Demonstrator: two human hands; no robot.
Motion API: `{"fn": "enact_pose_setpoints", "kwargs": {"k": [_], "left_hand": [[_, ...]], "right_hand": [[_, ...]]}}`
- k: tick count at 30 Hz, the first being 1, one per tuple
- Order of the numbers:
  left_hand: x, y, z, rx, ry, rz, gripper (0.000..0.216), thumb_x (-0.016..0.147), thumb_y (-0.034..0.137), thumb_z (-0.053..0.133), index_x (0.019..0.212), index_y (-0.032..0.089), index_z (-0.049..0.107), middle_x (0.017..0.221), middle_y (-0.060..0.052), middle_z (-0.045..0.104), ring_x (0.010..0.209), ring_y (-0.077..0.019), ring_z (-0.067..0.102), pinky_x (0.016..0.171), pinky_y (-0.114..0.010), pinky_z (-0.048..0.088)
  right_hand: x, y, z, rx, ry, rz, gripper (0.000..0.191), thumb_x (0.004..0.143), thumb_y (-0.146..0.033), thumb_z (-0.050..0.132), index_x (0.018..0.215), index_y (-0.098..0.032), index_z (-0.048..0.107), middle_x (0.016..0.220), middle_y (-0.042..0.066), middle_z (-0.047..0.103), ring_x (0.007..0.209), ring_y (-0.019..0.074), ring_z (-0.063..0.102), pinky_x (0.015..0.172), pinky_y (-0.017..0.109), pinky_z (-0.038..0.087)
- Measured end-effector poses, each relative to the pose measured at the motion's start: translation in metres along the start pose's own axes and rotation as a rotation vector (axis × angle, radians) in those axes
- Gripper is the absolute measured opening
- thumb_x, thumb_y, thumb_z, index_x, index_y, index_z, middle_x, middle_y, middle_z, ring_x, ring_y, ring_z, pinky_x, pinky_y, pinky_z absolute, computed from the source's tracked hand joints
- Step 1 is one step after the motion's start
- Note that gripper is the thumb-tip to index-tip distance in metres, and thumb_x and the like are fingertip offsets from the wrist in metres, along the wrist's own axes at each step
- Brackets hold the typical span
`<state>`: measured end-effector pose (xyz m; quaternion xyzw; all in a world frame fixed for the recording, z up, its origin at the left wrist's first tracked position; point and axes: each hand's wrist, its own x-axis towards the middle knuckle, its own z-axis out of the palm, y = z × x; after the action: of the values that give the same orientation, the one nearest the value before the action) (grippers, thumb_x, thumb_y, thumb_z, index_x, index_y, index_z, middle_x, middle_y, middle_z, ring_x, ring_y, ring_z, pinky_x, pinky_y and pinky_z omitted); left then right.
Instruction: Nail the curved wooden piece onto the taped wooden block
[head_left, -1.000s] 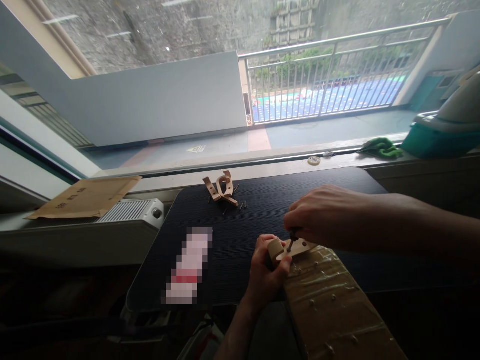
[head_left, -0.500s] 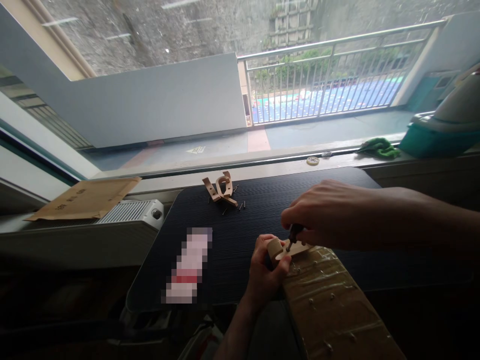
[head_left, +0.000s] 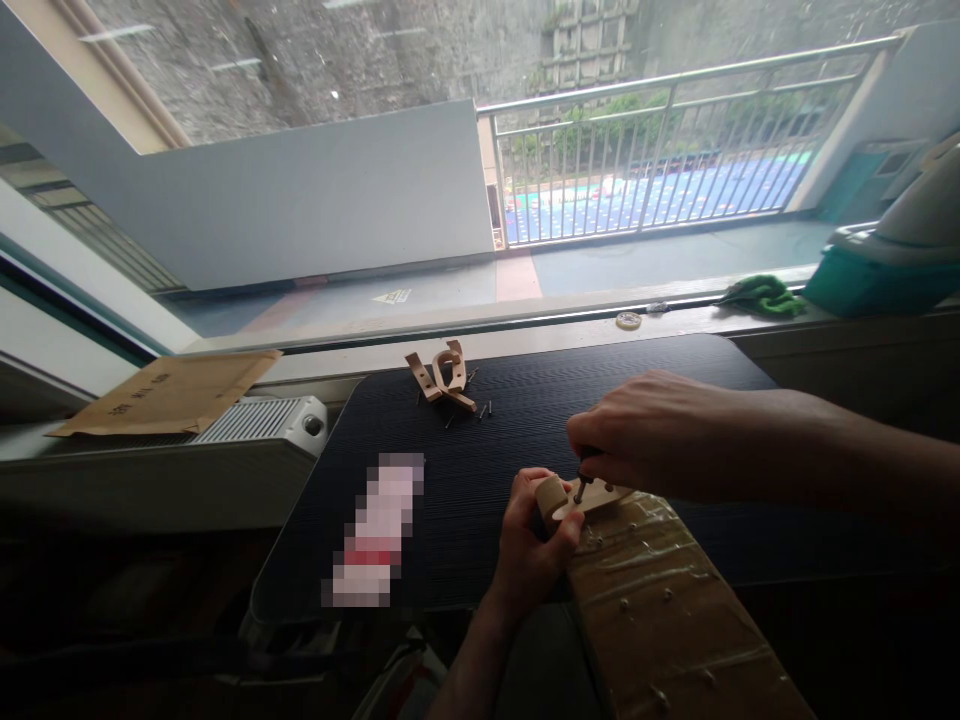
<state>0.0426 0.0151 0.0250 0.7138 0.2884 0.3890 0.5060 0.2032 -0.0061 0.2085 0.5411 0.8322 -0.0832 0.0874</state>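
The wood piece [head_left: 604, 495] is at the far end of a brown box [head_left: 675, 610], and it is the middle of my clock. It is flat, with a round end at 9 o'clock and a small hole at 3 o'clock. The left hand [head_left: 529, 550], between 7 and 8 o'clock, has its fingers around the round end, and its thumb pushes on the flat part. The right hand [head_left: 634, 430], at 1 o'clock, has its fingers curled tight on a screwdriver [head_left: 583, 484]. The tip points down at the wood near the round end; what is under it is too small to tell. The box runs off to 5 o'clock, with shiny tape and little bumps on it.

At 10 o'clock, curved wood bits [head_left: 442, 380] lean in a heap on the black table [head_left: 525, 380], with thin screws [head_left: 486, 411] just beside them. A blurry pink patch [head_left: 381, 525] is at 9 o'clock. An envelope [head_left: 169, 392] lies on the heater [head_left: 262, 418], past the table, between 9 and 10 o'clock. On the sill, a ring [head_left: 628, 321] is near 12 o'clock, and a green cloth [head_left: 769, 296] is between 1 and 2 o'clock.
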Motion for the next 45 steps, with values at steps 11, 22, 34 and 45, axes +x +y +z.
{"fn": "enact_pose_setpoints", "kwargs": {"k": [11,22,34,45], "left_hand": [[-0.001,-0.002,0.001,0.013,0.004,0.006,0.019,0.075,0.016,0.059,0.093,0.02,0.057,0.102,-0.004,0.049,0.094,-0.0185,0.053,0.083,-0.03,0.043],[-0.001,-0.002,0.0,0.008,0.016,-0.013,0.019,0.074,0.017,0.059,0.093,0.019,0.058,0.103,-0.005,0.05,0.095,-0.0194,0.053,0.084,-0.03,0.043],[-0.001,0.0,0.001,0.016,0.018,0.004,0.018,0.074,0.017,0.059,0.092,0.018,0.058,0.102,-0.005,0.05,0.094,-0.0191,0.054,0.083,-0.03,0.044],[0.001,0.002,0.0,0.018,0.022,-0.007,0.017,0.074,0.017,0.06,0.091,0.017,0.059,0.101,-0.007,0.051,0.095,-0.0199,0.054,0.085,-0.031,0.044]], "right_hand": [[-0.012,-0.007,-0.019,0.004,-0.041,-0.077,0.01,0.077,-0.015,0.052,0.072,-0.019,0.06,0.062,-0.001,0.056,0.05,0.0087,0.038,0.05,0.024,0.021],[0.001,-0.002,-0.003,-0.009,0.01,-0.035,0.015,0.08,-0.018,0.047,0.069,-0.018,0.057,0.053,-0.002,0.048,0.043,0.0081,0.027,0.047,0.024,0.017],[-0.01,-0.007,-0.021,-0.002,-0.046,-0.027,0.011,0.076,-0.019,0.051,0.072,-0.02,0.061,0.061,-0.001,0.056,0.05,0.0097,0.041,0.049,0.024,0.021],[-0.004,0.002,-0.005,0.0,-0.028,-0.054,0.016,0.079,-0.012,0.047,0.074,-0.018,0.061,0.061,0.0,0.056,0.048,0.0093,0.039,0.048,0.024,0.021]]}}
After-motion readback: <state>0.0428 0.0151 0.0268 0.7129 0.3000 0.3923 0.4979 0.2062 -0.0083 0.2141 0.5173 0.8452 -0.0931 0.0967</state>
